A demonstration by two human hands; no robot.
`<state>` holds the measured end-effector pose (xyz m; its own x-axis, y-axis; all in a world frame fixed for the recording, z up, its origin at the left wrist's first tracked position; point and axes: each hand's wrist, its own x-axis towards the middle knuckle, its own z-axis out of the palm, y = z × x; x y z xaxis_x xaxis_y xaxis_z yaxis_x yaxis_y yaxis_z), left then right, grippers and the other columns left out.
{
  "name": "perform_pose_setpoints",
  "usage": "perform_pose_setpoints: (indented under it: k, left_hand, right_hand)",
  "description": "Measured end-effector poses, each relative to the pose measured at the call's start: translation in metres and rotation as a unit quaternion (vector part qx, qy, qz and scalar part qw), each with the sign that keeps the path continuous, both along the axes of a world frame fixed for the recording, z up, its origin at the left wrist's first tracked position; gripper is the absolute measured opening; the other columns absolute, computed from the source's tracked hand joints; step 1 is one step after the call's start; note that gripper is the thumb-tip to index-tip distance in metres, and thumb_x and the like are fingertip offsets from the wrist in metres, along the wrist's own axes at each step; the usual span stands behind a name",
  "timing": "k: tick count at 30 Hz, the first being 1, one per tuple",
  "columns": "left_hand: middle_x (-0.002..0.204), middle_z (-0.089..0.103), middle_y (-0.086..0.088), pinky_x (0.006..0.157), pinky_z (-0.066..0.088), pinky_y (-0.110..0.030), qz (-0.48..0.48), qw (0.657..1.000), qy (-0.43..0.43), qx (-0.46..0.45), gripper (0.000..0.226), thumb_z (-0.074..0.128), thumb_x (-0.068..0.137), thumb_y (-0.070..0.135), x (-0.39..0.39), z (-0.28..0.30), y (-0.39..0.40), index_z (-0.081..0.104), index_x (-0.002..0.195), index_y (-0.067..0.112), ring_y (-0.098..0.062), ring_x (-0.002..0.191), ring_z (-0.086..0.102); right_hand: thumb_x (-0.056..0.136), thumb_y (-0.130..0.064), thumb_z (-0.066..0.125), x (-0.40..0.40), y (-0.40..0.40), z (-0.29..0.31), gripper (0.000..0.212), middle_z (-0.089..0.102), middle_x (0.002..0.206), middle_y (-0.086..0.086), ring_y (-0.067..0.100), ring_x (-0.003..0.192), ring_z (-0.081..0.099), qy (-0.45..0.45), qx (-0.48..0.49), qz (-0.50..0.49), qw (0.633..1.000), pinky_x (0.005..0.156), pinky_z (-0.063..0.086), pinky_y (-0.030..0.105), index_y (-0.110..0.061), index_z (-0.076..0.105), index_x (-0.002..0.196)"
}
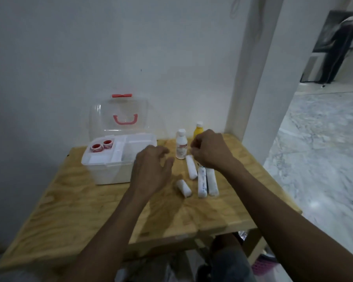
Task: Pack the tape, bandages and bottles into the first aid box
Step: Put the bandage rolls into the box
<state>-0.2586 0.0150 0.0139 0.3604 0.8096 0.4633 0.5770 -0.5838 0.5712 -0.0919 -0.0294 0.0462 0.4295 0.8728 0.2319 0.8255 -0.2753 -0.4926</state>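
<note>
The white first aid box [108, 171] stands open at the table's back left, its clear lid [126, 117] upright against the wall. Two red-and-white tape rolls [102, 146] lie in its tray. A white bottle [181, 144] and a yellow bottle [198, 130] stand to the right of the box. Several white bandage rolls [202, 182] lie on the wood in front of the bottles. My left hand [151, 169] hovers beside the box with fingers spread, holding nothing. My right hand [209, 150] hangs over the bandages with fingers curled in; nothing shows in it.
The wooden table [90, 210] stands against a white wall, with a white pillar [263, 88] at its back right corner. To the right the marble floor [324, 149] opens up, and a person stands far off in the background.
</note>
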Motion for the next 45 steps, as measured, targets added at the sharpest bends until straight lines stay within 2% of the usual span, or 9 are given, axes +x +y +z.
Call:
perform_pose_setpoints:
  k: [4, 10, 14, 20, 23, 30, 35, 39, 45]
  left_hand:
    - [0.113, 0.069, -0.002, 0.083, 0.055, -0.035, 0.017, 0.988, 0.092, -0.120, 0.045, 0.069, 0.080, 0.046, 0.024, -0.036, -0.006, 0.066, 0.118, 0.021, -0.019, 0.100, 0.065]
    - [0.097, 0.073, -0.005, 0.066, 0.047, -0.026, 0.039, 0.977, 0.116, -0.175, 0.041, 0.072, 0.081, 0.044, 0.039, -0.049, -0.011, 0.072, 0.103, 0.010, -0.013, 0.073, 0.059]
    - [0.076, 0.061, 0.004, 0.063, 0.048, -0.027, 0.049, 0.973, 0.138, -0.179, 0.035, 0.073, 0.078, 0.046, 0.041, -0.047, -0.008, 0.073, 0.091, 0.014, -0.014, 0.069, 0.055]
    - [0.081, 0.071, 0.001, 0.061, 0.057, -0.029, 0.039, 0.967, 0.152, -0.199, 0.030, 0.080, 0.066, 0.034, 0.041, -0.043, -0.005, 0.074, 0.089, 0.015, -0.016, 0.068, 0.067]
    - [0.079, 0.071, 0.003, 0.062, 0.057, -0.029, 0.031, 0.970, 0.134, -0.200, 0.022, 0.078, 0.071, 0.031, 0.036, -0.044, -0.004, 0.076, 0.087, 0.016, -0.013, 0.068, 0.066]
    - [0.085, 0.073, 0.004, 0.071, 0.059, -0.032, 0.033, 0.986, 0.032, -0.162, 0.015, 0.075, 0.076, 0.032, -0.004, -0.021, -0.010, 0.073, 0.088, 0.023, -0.013, 0.077, 0.068]
    - [0.072, 0.070, 0.010, 0.059, 0.046, -0.017, 0.074, 0.992, -0.063, -0.086, 0.008, 0.073, 0.076, 0.026, -0.053, 0.020, 0.004, 0.071, 0.084, 0.024, 0.002, 0.067, 0.063]
    - [0.070, 0.073, 0.006, 0.074, 0.058, -0.031, 0.146, 0.982, -0.089, -0.078, 0.009, 0.074, 0.071, 0.030, -0.093, 0.041, 0.040, 0.074, 0.079, 0.025, -0.012, 0.071, 0.070]
    - [0.086, 0.071, -0.006, 0.077, 0.057, -0.038, 0.204, 0.970, -0.026, -0.132, 0.022, 0.081, 0.070, 0.029, -0.127, 0.051, 0.091, 0.076, 0.085, 0.014, -0.024, 0.082, 0.066]
  right_hand:
    - [0.083, -0.021, 0.068, 0.000, -0.013, -0.035, 0.019, 0.065, 0.093, 0.012, 0.021, 0.073, 0.057, 0.008, -0.096, -0.044, 0.994, 0.049, 0.036, 0.024, -0.007, 0.057, 0.090]
    - [0.086, -0.017, 0.068, -0.010, -0.019, -0.052, 0.038, 0.059, 0.116, 0.017, 0.028, 0.100, 0.062, -0.028, -0.131, -0.050, 0.990, 0.067, 0.044, 0.030, -0.006, 0.051, 0.118]
    - [0.087, -0.014, 0.067, -0.011, -0.018, -0.054, 0.028, 0.061, 0.112, 0.013, 0.027, 0.099, 0.065, -0.053, -0.129, -0.058, 0.989, 0.068, 0.046, 0.029, -0.006, 0.055, 0.111]
    - [0.088, -0.021, 0.068, -0.016, -0.011, -0.059, 0.026, 0.062, 0.103, 0.008, 0.025, 0.100, 0.064, -0.049, -0.137, -0.045, 0.988, 0.087, 0.055, 0.038, -0.012, 0.055, 0.107]
    - [0.088, -0.026, 0.067, -0.015, -0.011, -0.057, 0.024, 0.056, 0.089, 0.005, 0.023, 0.094, 0.063, -0.029, -0.125, -0.048, 0.991, 0.088, 0.055, 0.040, -0.016, 0.046, 0.090]
    - [0.072, -0.019, 0.076, -0.016, -0.019, -0.029, 0.026, 0.060, 0.080, 0.003, 0.017, 0.072, 0.062, 0.014, -0.118, -0.018, 0.993, 0.059, 0.054, 0.029, -0.011, 0.053, 0.080]
    - [0.070, -0.019, 0.069, -0.041, 0.001, 0.006, 0.018, 0.063, 0.054, 0.006, 0.018, 0.051, 0.064, 0.070, -0.026, 0.029, 0.997, 0.045, 0.049, 0.028, -0.002, 0.063, 0.069]
    - [0.064, -0.014, 0.071, -0.073, 0.035, 0.024, 0.027, 0.072, 0.064, 0.016, 0.027, 0.057, 0.072, 0.111, 0.011, 0.066, 0.992, 0.055, 0.061, 0.045, 0.005, 0.072, 0.082]
    - [0.069, -0.011, 0.073, -0.116, 0.086, 0.033, 0.017, 0.069, 0.068, 0.012, 0.027, 0.063, 0.071, 0.125, -0.001, 0.106, 0.986, 0.063, 0.063, 0.037, 0.000, 0.069, 0.080]
